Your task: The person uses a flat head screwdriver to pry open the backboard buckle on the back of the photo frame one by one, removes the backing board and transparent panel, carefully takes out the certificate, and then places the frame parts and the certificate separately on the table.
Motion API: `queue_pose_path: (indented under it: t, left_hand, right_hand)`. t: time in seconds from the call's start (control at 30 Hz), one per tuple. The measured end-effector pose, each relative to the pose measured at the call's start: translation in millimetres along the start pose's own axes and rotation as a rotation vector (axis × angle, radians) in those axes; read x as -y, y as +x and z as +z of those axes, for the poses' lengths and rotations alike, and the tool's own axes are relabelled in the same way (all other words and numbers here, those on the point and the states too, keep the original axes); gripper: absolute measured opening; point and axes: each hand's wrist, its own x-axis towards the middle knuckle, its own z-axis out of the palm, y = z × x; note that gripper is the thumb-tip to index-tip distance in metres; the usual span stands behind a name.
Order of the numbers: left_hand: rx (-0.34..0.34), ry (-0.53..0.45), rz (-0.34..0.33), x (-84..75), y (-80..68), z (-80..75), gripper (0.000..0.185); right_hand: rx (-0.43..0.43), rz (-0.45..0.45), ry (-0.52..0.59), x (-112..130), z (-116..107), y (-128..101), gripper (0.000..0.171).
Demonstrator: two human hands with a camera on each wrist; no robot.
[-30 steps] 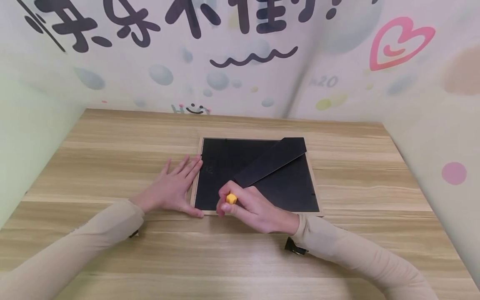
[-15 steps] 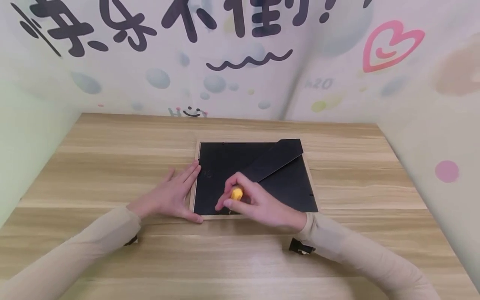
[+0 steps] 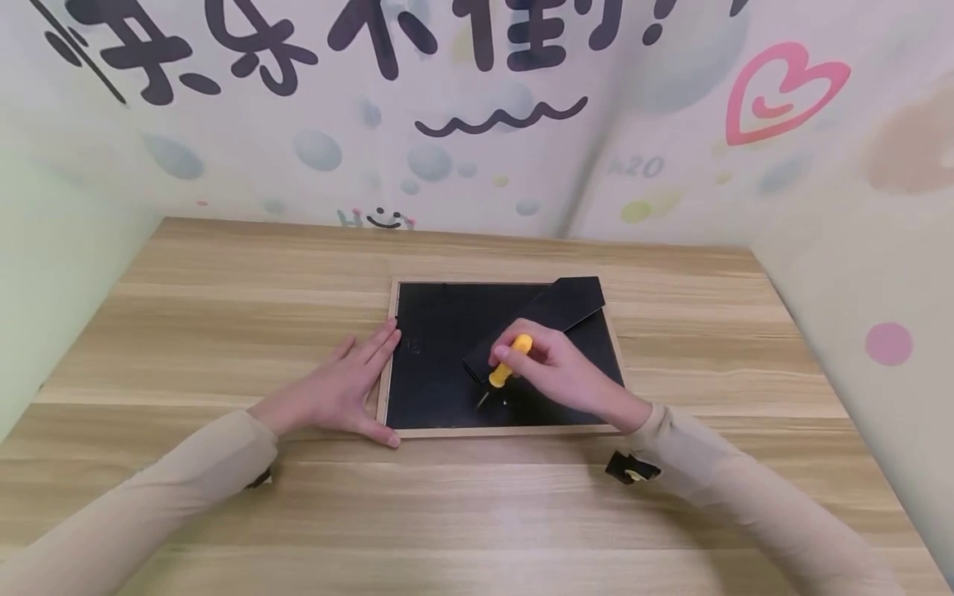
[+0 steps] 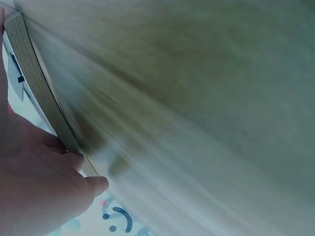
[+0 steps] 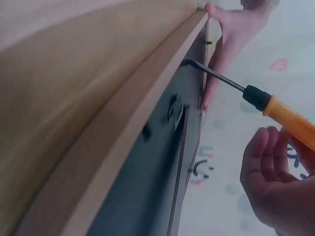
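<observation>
Right hand (image 3: 555, 371) now farther right and back over black backing than second ago, fingers curled round yellow-handled screwdriver (image 3: 508, 364), tip down at near-edge clip. Left hand (image 3: 339, 389) flat, fingers straight, bracing light wooden picture frame (image 3: 386, 348), face-down on wooden table (image 3: 224, 331).

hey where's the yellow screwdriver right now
In the head view the yellow screwdriver is in the right hand, over the black back of the picture frame near its front edge, its tip pointing down at the backing.
</observation>
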Motion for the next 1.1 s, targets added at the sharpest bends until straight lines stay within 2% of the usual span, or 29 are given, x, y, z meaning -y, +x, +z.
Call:
queue_pose_path:
  t: [0.2, 0.33, 0.47, 0.6, 0.73, 0.87, 1.0, 1.1]
  left_hand:
    - [0.003, -0.035, 0.007, 2.6, 2.0, 0.0, 0.132]
    - [0.026, -0.105, 0.0, 8.2, 4.8, -2.9, 0.133]
    - [0.02, -0.158, 0.017, 15.3, 8.6, -9.2, 0.131]
    - [-0.005, -0.192, 0.019, 22.6, 13.7, -16.4, 0.125]
    - [-0.038, -0.204, -0.016, 32.5, 21.9, -22.7, 0.115]
    - [-0.051, -0.216, -0.02, 42.5, 32.3, -27.9, 0.102]
    - [-0.013, -0.226, -0.003, 51.0, 41.1, -31.2, 0.098]
    - [0.032, -0.244, -0.003, 55.7, 44.0, -32.8, 0.1]
  right_hand:
    - [-0.046, 0.049, 0.024, -2.4, -12.7, -0.3, 0.009]
    - [-0.076, 0.072, 0.035, -3.1, -14.1, 11.3, 0.019]
    - [-0.077, 0.117, 0.046, -5.2, -13.6, 25.2, 0.023]
    - [-0.067, 0.134, 0.075, -8.6, -12.2, 36.9, 0.024]
    - [-0.062, 0.15, 0.112, -11.3, -9.9, 48.3, 0.025]
    - [-0.07, 0.213, 0.161, -14.2, -7.1, 59.1, 0.027]
    - [-0.079, 0.268, 0.201, -18.5, -4.2, 67.5, 0.025]
    - [-0.066, 0.276, 0.159, -23.6, -2.0, 71.5, 0.023]
